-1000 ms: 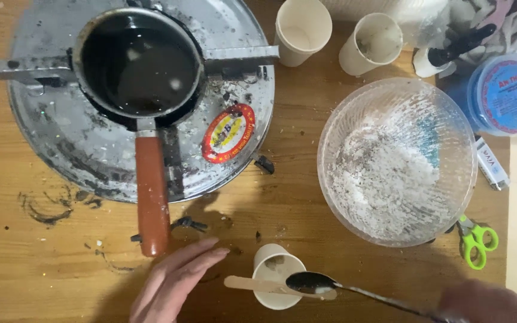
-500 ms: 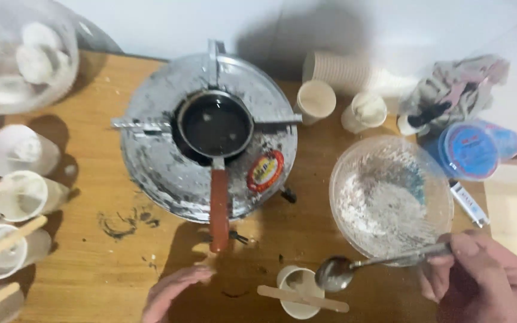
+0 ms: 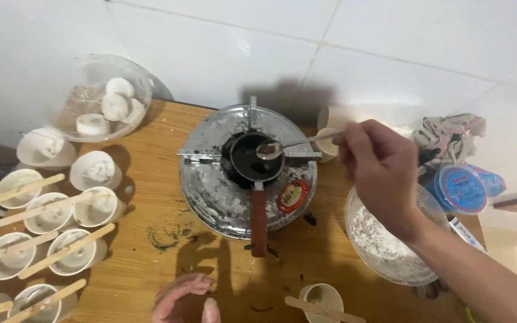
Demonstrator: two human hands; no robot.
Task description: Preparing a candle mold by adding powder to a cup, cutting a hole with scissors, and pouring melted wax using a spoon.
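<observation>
**Holding a spoon over the small pan on the stove**

Reaching across the wooden surface [image 3: 145,203], the right hand [image 3: 378,170] is pinching the handle of a metal spoon [image 3: 288,145] between its fingers [image 3: 351,143], with the bowl of the spoon hanging just over the rim of the small dark pan [image 3: 249,160]. The pan is sitting in the middle of the round metal stove [image 3: 210,185], its reddish-brown handle [image 3: 259,218] pointing back toward the person. Something pale is lying in the spoon; what it is cannot be told. The liquid in the pan is looking dark and flat.

The left hand [image 3: 184,299] is resting low at the near edge of the surface, fingers curled loosely and holding nothing, just beside a paper cup with a wooden stick across it [image 3: 324,302].

To the right, a clear bowl of white powder [image 3: 384,245] is sitting under the right forearm. On the left, a cluster of white cups with wooden sticks [image 3: 49,239] is standing in rows, and a clear bowl holding white moulded pieces [image 3: 100,98] is standing behind them near the wall.

Judging from this, the step in hand is working the spoon at the pan, either dipping or tipping. The next move is calling for a steady wrist and a level spoon, since the pan is small and the stove top is already spattered.
</observation>
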